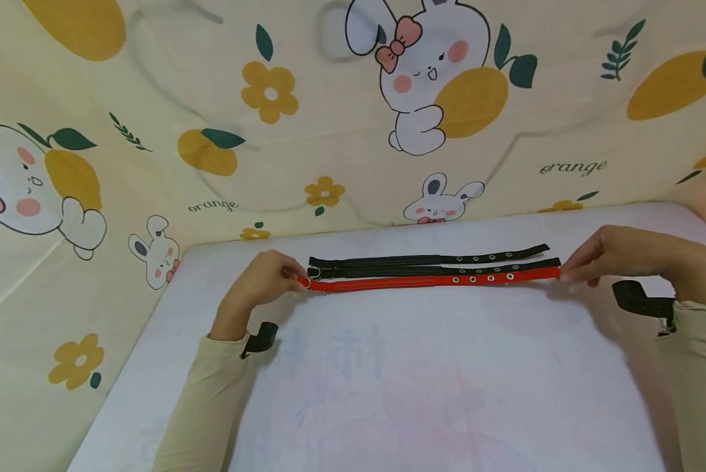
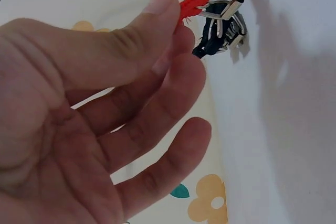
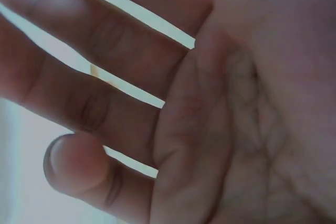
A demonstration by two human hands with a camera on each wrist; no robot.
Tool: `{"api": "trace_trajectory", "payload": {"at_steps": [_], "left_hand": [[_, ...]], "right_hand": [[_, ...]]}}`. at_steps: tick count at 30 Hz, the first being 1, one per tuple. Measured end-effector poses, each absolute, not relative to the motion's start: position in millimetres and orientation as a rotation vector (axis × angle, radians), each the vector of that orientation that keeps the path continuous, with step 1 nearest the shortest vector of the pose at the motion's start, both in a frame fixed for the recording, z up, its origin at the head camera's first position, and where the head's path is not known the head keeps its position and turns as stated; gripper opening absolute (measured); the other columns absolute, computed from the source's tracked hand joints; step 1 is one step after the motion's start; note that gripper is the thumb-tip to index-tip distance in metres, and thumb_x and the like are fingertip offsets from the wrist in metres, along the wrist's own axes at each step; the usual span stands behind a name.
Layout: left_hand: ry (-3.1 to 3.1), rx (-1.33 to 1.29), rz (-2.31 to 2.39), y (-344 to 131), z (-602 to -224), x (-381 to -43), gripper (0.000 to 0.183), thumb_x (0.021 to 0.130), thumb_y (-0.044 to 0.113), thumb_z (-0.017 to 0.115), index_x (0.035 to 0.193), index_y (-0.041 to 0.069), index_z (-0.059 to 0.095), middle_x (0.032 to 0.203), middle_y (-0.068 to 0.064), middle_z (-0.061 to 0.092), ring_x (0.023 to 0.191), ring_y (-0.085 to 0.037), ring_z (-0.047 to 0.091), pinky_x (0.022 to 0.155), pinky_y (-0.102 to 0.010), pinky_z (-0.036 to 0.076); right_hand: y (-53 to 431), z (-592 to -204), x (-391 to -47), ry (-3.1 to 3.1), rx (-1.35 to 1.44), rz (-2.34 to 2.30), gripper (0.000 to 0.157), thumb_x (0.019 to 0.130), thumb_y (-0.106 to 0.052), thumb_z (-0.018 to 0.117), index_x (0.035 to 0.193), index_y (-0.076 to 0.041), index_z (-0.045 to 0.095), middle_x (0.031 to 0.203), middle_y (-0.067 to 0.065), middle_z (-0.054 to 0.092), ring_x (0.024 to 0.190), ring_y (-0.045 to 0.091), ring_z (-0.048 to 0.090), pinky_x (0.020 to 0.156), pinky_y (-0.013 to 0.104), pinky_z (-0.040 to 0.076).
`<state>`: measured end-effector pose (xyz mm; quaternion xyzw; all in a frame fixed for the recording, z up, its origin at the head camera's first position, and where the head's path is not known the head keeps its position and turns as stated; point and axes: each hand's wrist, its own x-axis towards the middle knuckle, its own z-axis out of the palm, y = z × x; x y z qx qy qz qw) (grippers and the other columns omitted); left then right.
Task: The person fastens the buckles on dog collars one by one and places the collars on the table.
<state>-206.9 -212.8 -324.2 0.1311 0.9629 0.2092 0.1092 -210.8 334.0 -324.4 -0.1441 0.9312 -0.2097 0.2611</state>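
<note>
A flat red strap (image 1: 388,284), dotted with metal eyelets (image 1: 472,279) and fitted with a silvery buckle (image 2: 232,8), stretches nearly straight between both grips: the left hand (image 1: 264,278) pinches its buckle end, spare fingers loosely bent; the right hand (image 1: 632,259) pinches its tip. Black straps (image 1: 382,261) lie just beyond.

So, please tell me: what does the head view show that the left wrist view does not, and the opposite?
Only the head view shows the right hand, at the far end of the red strap, and the row of metal-ringed holes in that strap.

Only the left wrist view shows the palm side of the left hand and the squared shape of the metal fitting clearly.

Both show the left hand pinching the red strap's end, black strap material beside it, patterned cloth and white surface.
</note>
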Motion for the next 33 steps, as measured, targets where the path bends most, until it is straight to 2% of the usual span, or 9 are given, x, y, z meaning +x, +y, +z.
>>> {"api": "trace_trajectory", "payload": {"at_steps": [2, 5, 8, 12, 16, 20, 26, 29, 33], "left_hand": [[2.824, 0.385, 0.641, -214.9, -323.8, -207.1, 0.017, 0.085, 0.009, 0.077, 0.102, 0.005, 0.077, 0.089, -0.009, 0.072, 0.082, -0.020, 0.060, 0.069, -0.026, 0.047], [2.814, 0.377, 0.665, -217.1, -323.3, -207.5, 0.018, 0.086, 0.009, 0.076, 0.104, 0.005, 0.077, 0.090, -0.009, 0.072, 0.082, -0.020, 0.059, 0.068, -0.026, 0.047], [2.804, 0.372, 0.682, -218.3, -322.9, -208.1, 0.018, 0.087, 0.007, 0.074, 0.105, 0.005, 0.077, 0.091, -0.009, 0.072, 0.082, -0.020, 0.059, 0.068, -0.026, 0.047], [2.789, 0.387, 0.703, -219.8, -324.3, -209.9, 0.019, 0.086, 0.006, 0.075, 0.105, 0.004, 0.076, 0.091, -0.009, 0.072, 0.081, -0.020, 0.061, 0.068, -0.025, 0.048], [2.787, 0.391, 0.727, -219.9, -326.9, -211.6, 0.023, 0.081, 0.007, 0.081, 0.104, 0.005, 0.076, 0.089, -0.008, 0.071, 0.080, -0.019, 0.062, 0.067, -0.025, 0.048], [2.791, 0.364, 0.736, -217.2, -328.3, -212.4, 0.022, 0.082, 0.008, 0.080, 0.104, 0.006, 0.076, 0.089, -0.007, 0.070, 0.079, -0.019, 0.060, 0.066, -0.025, 0.047], [2.810, 0.401, 0.828, -213.6, -326.5, -212.3, 0.022, 0.086, 0.012, 0.078, 0.107, 0.008, 0.074, 0.097, -0.009, 0.070, 0.088, -0.023, 0.062, 0.071, -0.027, 0.049], [2.810, 0.450, 0.941, -212.0, -324.2, -210.1, 0.023, 0.086, 0.012, 0.078, 0.108, 0.008, 0.074, 0.101, -0.010, 0.072, 0.093, -0.025, 0.065, 0.077, -0.030, 0.050], [2.769, 0.443, 1.132, -208.6, -321.9, -207.3, 0.025, 0.086, 0.013, 0.078, 0.110, 0.010, 0.074, 0.105, -0.009, 0.073, 0.099, -0.024, 0.067, 0.083, -0.032, 0.050]], "right_hand": [[331.5, -323.9, -212.0, 2.517, -0.392, -0.568, 0.028, 0.093, -0.032, 0.070, 0.110, -0.012, 0.078, 0.100, 0.000, 0.073, 0.079, 0.010, 0.058, 0.074, 0.031, 0.043], [326.2, -324.4, -214.4, 2.545, -0.414, -0.546, 0.029, 0.092, -0.034, 0.070, 0.108, -0.011, 0.077, 0.094, -0.001, 0.072, 0.077, 0.009, 0.059, 0.074, 0.030, 0.043], [320.0, -325.4, -216.6, 2.604, -0.431, -0.555, 0.038, 0.089, -0.035, 0.074, 0.113, -0.006, 0.073, 0.088, -0.001, 0.073, 0.078, 0.007, 0.061, 0.074, 0.030, 0.048], [312.8, -325.7, -219.2, 2.690, -0.423, -0.618, 0.043, 0.086, -0.039, 0.076, 0.115, -0.007, 0.073, 0.090, -0.001, 0.076, 0.088, 0.009, 0.066, 0.081, 0.038, 0.052], [306.3, -325.2, -219.9, 2.775, -0.417, -0.677, 0.029, 0.086, -0.042, 0.076, 0.105, -0.019, 0.076, 0.094, -0.004, 0.077, 0.089, 0.000, 0.062, 0.081, 0.031, 0.051], [296.2, -324.3, -219.6, 2.847, -0.420, -0.721, 0.028, 0.085, -0.042, 0.077, 0.108, -0.026, 0.076, 0.094, -0.005, 0.076, 0.084, -0.001, 0.058, 0.073, 0.025, 0.046], [280.6, -319.2, -220.6, 2.918, -0.466, -0.792, 0.026, 0.088, -0.036, 0.076, 0.109, -0.021, 0.076, 0.094, -0.002, 0.075, 0.083, 0.001, 0.059, 0.072, 0.024, 0.046], [271.8, -314.1, -217.9, 2.909, -0.481, -0.884, 0.030, 0.089, -0.034, 0.075, 0.115, -0.017, 0.074, 0.100, 0.001, 0.075, 0.083, -0.002, 0.060, 0.071, 0.023, 0.048], [255.6, -308.3, -212.1, 2.886, -0.510, -1.000, 0.029, 0.092, -0.032, 0.072, 0.118, -0.020, 0.073, 0.111, 0.003, 0.074, 0.088, -0.010, 0.061, 0.075, 0.015, 0.050]]}}
